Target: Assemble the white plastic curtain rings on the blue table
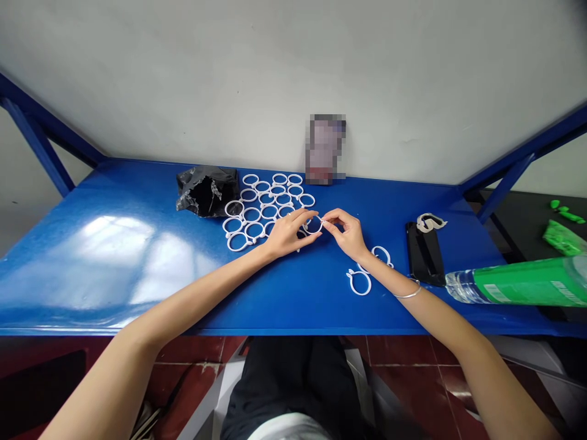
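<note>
**At the middle of the blue desk, a white ring is held between two hands**

Between the far and near edges of the desk (293, 308), the white ring (315, 233) is steadied by the left hand (290, 233), its rim being spanned by thumb and curved fingers. On the ring's right side, a small part is pinched by the right hand (349, 233), whose thumb and forefinger are brought tightly together. From the far edge toward the middle, more white rings (260, 214) are laid out in close rows, partly covered by the left hand. Beside them, near the far edge, a crumpled black bag (228, 183) is set with its mouth open. Nearer the near edge, a few loose rings (361, 294) are seen, one partly hidden by the right wrist. Toward the right edge, a flat black object (419, 253) is topped by a white loop (424, 227); a green-labelled bottle (527, 282) is placed near the near right corner.
</note>
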`<state>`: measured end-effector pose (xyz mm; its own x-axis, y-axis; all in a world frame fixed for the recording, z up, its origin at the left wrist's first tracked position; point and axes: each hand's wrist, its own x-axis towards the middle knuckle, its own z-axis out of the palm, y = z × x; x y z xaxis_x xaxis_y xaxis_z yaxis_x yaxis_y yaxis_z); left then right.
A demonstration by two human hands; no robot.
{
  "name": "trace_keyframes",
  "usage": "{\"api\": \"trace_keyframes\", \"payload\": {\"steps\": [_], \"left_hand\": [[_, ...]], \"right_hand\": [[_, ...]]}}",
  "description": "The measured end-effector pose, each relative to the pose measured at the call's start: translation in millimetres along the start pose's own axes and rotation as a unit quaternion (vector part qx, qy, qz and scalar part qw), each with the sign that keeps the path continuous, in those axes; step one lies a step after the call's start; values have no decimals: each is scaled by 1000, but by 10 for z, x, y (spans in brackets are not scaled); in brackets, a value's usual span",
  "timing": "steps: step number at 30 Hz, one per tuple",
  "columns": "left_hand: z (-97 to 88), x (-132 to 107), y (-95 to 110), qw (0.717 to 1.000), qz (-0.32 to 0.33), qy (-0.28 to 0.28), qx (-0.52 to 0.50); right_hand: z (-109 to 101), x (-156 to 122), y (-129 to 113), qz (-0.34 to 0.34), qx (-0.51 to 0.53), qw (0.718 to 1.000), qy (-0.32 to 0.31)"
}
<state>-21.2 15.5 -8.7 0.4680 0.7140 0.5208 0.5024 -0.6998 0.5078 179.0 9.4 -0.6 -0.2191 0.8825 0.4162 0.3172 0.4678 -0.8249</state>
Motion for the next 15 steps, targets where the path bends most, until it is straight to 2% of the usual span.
{"api": "trace_keyframes", "payload": {"steps": [6,15], "left_hand": [[-1,4,2,1000,4,2,4],[3,15,-17,999,-26,6,-17]], "right_hand": [[9,5,1,1,10,1000,-3],[32,9,-4,35,28,999,-3]]}}
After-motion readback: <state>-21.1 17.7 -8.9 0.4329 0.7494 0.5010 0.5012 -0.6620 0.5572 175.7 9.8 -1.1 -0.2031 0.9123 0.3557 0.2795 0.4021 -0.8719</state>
